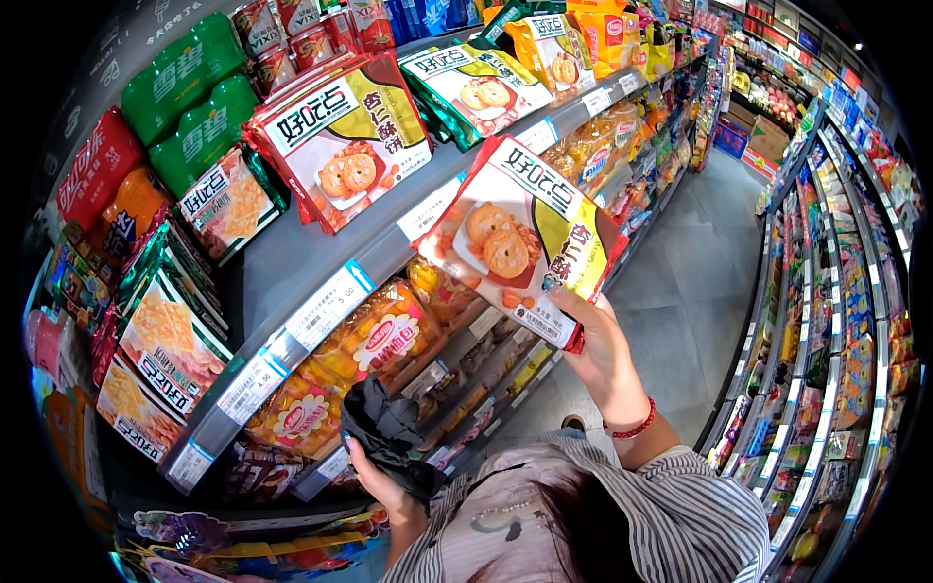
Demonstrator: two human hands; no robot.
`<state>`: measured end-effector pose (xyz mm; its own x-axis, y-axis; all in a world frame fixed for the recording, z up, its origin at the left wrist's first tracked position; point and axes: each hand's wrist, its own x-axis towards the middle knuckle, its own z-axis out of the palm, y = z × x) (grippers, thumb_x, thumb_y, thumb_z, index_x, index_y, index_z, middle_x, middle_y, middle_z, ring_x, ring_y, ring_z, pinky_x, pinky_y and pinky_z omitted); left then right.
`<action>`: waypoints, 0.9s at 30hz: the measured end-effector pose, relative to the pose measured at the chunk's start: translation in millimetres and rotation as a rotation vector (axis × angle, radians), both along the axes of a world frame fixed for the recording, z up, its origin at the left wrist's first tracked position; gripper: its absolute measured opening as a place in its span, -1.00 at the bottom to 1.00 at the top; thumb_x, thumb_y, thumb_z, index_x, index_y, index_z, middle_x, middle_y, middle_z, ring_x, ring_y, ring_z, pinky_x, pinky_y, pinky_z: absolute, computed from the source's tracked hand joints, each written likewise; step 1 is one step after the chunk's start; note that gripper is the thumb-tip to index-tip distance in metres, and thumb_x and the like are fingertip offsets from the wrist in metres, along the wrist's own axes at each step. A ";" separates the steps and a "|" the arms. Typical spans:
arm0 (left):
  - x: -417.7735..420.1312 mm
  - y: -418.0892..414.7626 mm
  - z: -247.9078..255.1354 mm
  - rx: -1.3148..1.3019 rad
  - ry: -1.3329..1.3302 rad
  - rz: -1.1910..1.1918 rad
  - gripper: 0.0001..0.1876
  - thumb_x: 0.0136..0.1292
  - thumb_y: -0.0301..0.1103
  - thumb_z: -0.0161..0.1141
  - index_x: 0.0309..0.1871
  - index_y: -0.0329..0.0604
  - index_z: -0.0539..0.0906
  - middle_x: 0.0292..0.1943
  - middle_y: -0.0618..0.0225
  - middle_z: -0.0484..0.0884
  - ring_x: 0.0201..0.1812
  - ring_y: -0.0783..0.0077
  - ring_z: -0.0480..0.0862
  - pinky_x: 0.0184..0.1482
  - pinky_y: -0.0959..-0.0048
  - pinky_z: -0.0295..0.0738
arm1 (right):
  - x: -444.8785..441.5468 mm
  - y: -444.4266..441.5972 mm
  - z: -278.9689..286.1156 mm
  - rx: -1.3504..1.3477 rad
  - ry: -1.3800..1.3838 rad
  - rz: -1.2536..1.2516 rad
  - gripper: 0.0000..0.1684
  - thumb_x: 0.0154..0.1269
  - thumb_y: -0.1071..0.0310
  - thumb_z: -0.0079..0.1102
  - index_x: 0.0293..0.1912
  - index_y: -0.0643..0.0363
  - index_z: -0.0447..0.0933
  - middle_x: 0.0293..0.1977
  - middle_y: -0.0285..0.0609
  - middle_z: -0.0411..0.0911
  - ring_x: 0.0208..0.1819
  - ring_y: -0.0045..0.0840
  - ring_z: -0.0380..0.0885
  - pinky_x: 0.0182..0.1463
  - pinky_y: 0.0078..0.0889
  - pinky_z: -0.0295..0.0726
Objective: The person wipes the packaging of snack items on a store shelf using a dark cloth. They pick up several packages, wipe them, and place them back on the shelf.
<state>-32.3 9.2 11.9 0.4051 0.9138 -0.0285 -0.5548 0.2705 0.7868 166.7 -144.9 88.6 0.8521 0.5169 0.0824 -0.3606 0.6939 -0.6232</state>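
My right hand [601,364] grips a packet of almond biscuits [525,244] by its lower edge, thumb across the front. The packet is red, white and yellow, and its printed face is turned up toward me. Below and to the left, my left hand [383,474] holds a crumpled black bag [386,430], which hides part of the fingers. On the top shelf beyond the held packet stands a stack of matching red biscuit packets [346,149]. Beside that stack lie green biscuit packets [477,91].
Price labels run along the shelf edge [332,306]. Bagged bread [386,335] fills the shelf beneath. Green drink multipacks [186,76] and cracker packets [175,342] stand at the left. A tiled aisle [674,270] separates this unit from the snack shelves [816,408] at the right.
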 end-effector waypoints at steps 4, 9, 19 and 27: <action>-6.3 2.0 -5.1 0.029 -0.003 -0.003 -0.53 0.32 -0.09 -0.14 0.15 -0.25 0.37 0.03 0.32 0.47 0.00 0.40 0.49 0.06 0.45 0.33 | -0.3 2.9 -10.2 -0.036 -0.098 -0.058 -0.56 0.11 0.57 0.04 0.04 0.30 0.29 -0.14 -0.17 0.48 -0.14 -0.51 0.51 -0.07 -0.44 0.52; -7.8 0.1 -1.4 0.018 0.010 0.013 -0.53 0.32 -0.09 -0.14 0.14 -0.26 0.37 0.03 0.32 0.47 0.00 0.39 0.49 0.05 0.45 0.33 | -3.6 1.4 -2.3 -0.047 -0.142 -0.068 -0.53 0.07 0.61 0.12 0.03 0.31 0.31 -0.12 -0.21 0.47 -0.11 -0.56 0.48 -0.03 -0.50 0.46; 0.6 -5.3 15.9 0.053 -0.030 0.031 -0.52 0.33 -0.10 -0.20 0.14 -0.28 0.36 0.01 0.31 0.49 -0.04 0.38 0.52 0.01 0.43 0.37 | -6.8 1.4 -21.0 -0.491 -0.817 -0.447 -0.41 0.00 0.53 0.26 0.05 0.31 0.25 -0.10 -0.16 0.43 -0.06 -0.51 0.44 -0.01 -0.44 0.43; 4.1 15.0 18.6 0.394 -0.021 0.498 -0.49 0.35 -0.15 -0.25 0.21 -0.40 0.18 0.17 0.08 0.27 0.16 0.29 0.31 0.24 0.35 0.10 | -5.8 6.3 -28.2 -0.365 -1.354 -0.611 -0.41 -0.07 0.41 0.33 -0.04 0.22 0.27 -0.06 0.09 0.44 0.01 -0.06 0.43 0.11 -0.10 0.35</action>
<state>-28.2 24.2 30.6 -0.0746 0.9331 0.3519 -0.5555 -0.3319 0.7624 161.0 -138.6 60.4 0.3276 0.2896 0.8994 0.8770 0.2610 -0.4034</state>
